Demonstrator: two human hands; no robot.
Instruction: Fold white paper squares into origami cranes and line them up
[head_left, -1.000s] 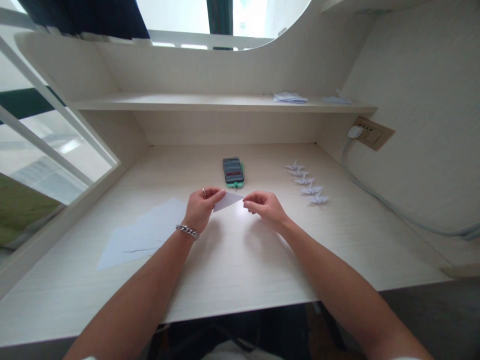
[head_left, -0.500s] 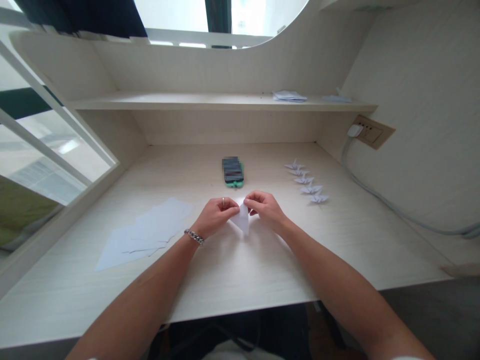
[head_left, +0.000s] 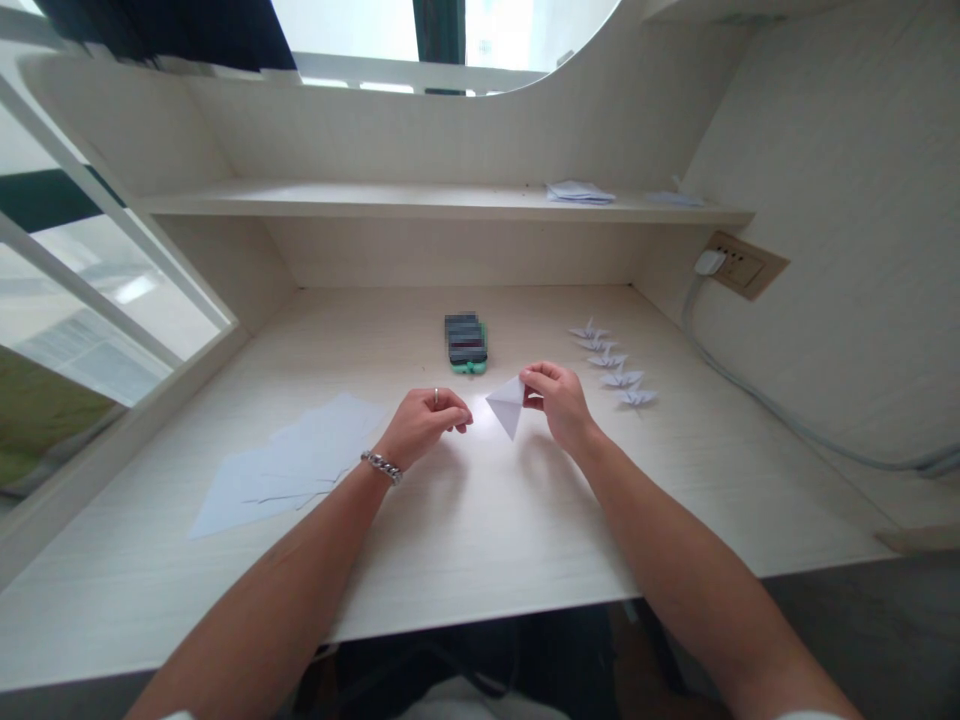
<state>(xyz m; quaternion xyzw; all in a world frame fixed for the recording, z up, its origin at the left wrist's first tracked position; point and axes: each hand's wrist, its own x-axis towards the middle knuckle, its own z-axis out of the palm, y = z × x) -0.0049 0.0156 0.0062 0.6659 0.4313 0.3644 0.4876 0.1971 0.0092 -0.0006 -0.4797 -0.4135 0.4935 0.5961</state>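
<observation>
A small folded sheet of white paper [head_left: 508, 405] hangs above the desk, a crease running across it. My right hand [head_left: 561, 402] pinches it by its upper right corner between thumb and fingers. To the left, apart from the paper, is my left hand [head_left: 429, 420], its fingers curled in and the thumb against them, with nothing visible in the grip. Several folded paper cranes [head_left: 622, 380] stand in a slanting row to the right of my right hand. Loose white paper sheets [head_left: 300, 450] lie overlapping on the desk, left of my left hand.
A phone in a green case [head_left: 466, 345] lies on the desk [head_left: 487, 560] beyond my hands. Folded papers [head_left: 579, 192] rest on the shelf [head_left: 420, 203] above. At the right wall, a grey cable [head_left: 780, 415] runs from a plug in the socket [head_left: 747, 265].
My left hand has let go of the folded paper and drawn slightly left. My right hand has moved right and a little up, carrying the paper with it.
</observation>
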